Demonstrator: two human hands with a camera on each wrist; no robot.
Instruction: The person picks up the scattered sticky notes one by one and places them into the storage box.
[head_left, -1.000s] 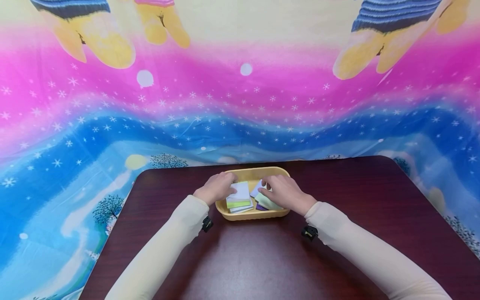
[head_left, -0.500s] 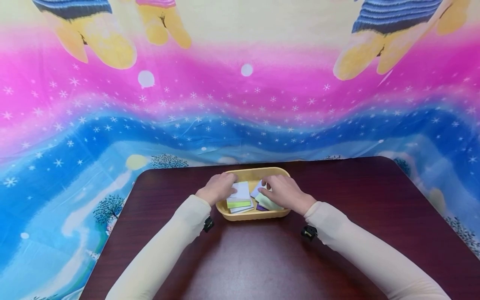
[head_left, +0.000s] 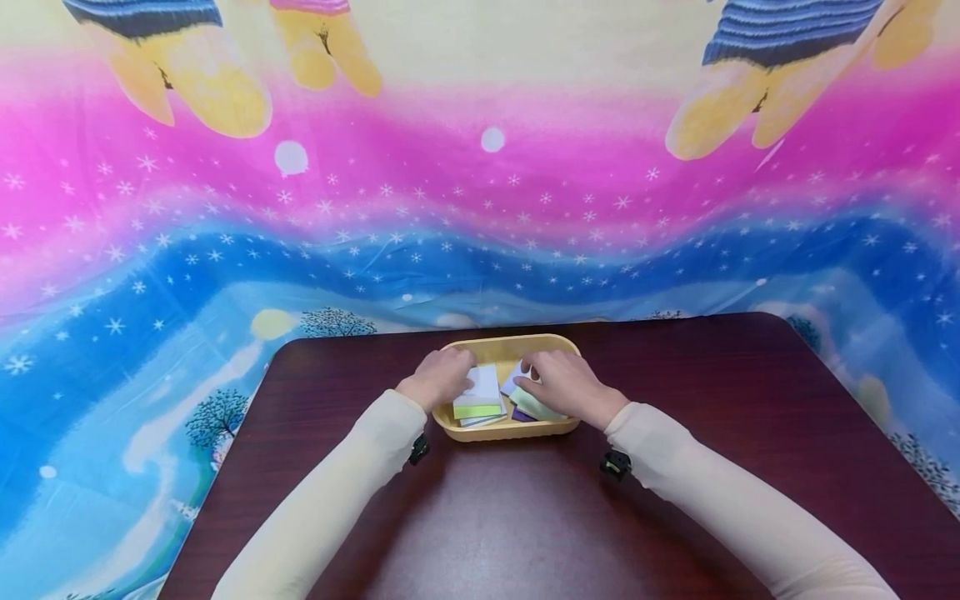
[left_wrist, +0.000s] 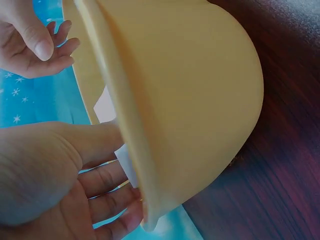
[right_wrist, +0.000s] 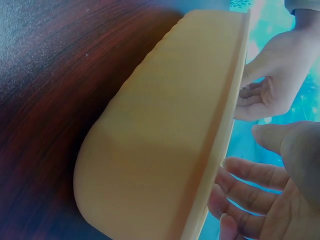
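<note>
A shallow yellow plastic tray holds square sticky notes in two groups. My left hand reaches over the tray's left end, its thumb on the white top of the left stack of sticky notes, which has a green layer beneath. In the left wrist view, white paper shows between thumb and curled fingers; the thumb tip hides behind the rim. Over the right end, my right hand hovers with fingers loosely bent and thumb apart, above pale green, lilac and purple sticky notes. Nothing shows in its grasp.
The tray stands near the far edge of a dark red-brown wooden table. Behind the table hangs a pink and blue cloth with snowflakes. Each wrist wears a small black camera.
My left hand has shifted slightly to the right over the left stack. The right hand has drifted very slightly left. Tray and sticky notes stay nearly the same.
</note>
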